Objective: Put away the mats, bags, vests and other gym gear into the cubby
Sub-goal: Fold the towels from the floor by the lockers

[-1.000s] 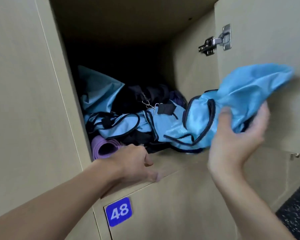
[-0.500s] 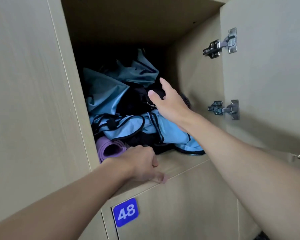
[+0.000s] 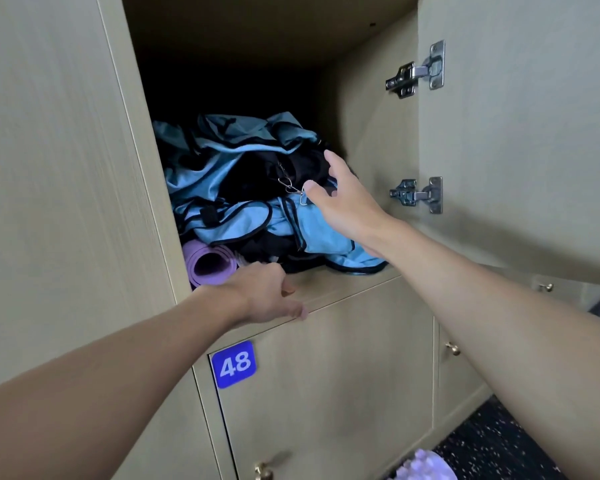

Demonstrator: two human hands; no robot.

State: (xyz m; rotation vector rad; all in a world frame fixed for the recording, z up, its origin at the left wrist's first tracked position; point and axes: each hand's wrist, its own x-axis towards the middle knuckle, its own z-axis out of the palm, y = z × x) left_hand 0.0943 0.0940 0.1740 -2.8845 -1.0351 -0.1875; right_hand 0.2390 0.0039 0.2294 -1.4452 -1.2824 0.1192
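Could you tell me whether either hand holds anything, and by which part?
Nothing is held: the right hand is open by the vests; the left hand rests on the shelf edge.

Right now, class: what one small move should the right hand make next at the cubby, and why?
Probably push the vest hem further back. The right hand is open at the pile, that hem lies close to the shelf lip, and the door is open, so it might catch.
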